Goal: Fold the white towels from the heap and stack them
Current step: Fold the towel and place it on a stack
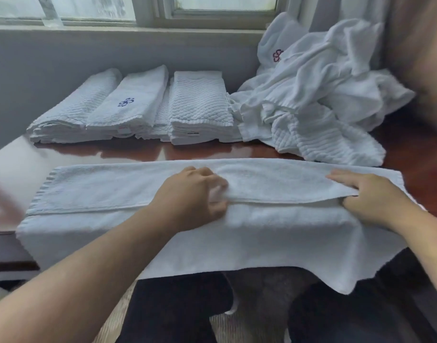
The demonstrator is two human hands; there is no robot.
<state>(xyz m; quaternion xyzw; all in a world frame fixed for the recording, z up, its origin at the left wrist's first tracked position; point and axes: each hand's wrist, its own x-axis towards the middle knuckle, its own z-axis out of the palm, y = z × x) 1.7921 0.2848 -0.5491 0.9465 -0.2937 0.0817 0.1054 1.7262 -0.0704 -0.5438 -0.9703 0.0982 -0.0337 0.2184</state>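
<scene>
The left hand and right hand pinch the folded edge of the towel at 6 o'clock on the table; it looks soft, light and limp, so the edge is the best hold.

A long white terry towel is spread over the near edge of a glossy brown wooden table. Behind that towel, folded white towel stacks are set leftward, a rumpled white towel heap rightward.
</scene>
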